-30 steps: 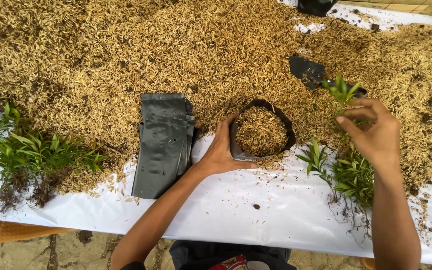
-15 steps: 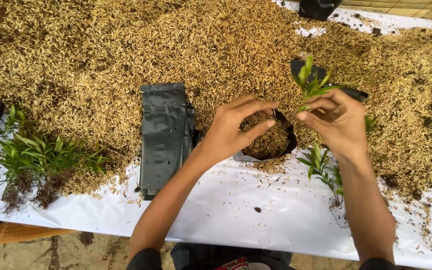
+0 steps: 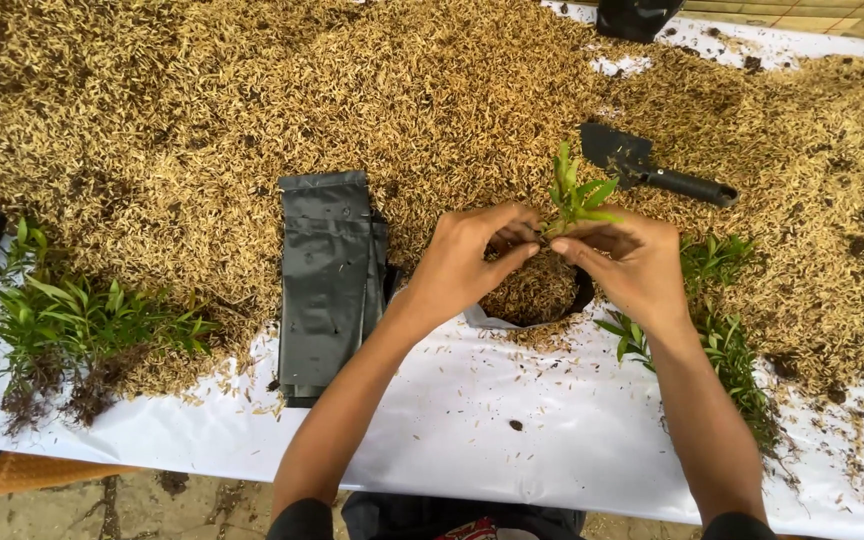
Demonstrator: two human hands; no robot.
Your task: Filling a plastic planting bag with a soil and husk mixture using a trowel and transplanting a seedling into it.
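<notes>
Seedling (image 3: 574, 195) is held pretty much upright, long axis running straight up and down, leaves pointing up and away toward the husk pile, stem end down over the black grow bag (image 3: 537, 295) that's stuffed with rice husk. It sits right between both hands, just above the bag's open mouth.

Going left to right: a clump of spare seedlings (image 3: 72, 325) is laid on the white sheet (image 3: 512, 440) at the left edge, roots toward the near edge. Next, a flat stack of empty black bags (image 3: 327, 280) is laid lengthwise, plain glossy rectangles, no label visible. Then the left hand (image 3: 467, 262), fingers pinched together at the base of the stem. The right hand (image 3: 632, 265) is closed on the stem from the other side, fingertips nearly touching the left ones. A black trowel (image 3: 652, 172) is lying on the husk behind, blade to the left, and more loose seedlings (image 3: 722, 320) are spread out at the right.

Compared with half a second ago, the plant is now brought in over the middle of the bag and both hands are closed in tighter on it.
</notes>
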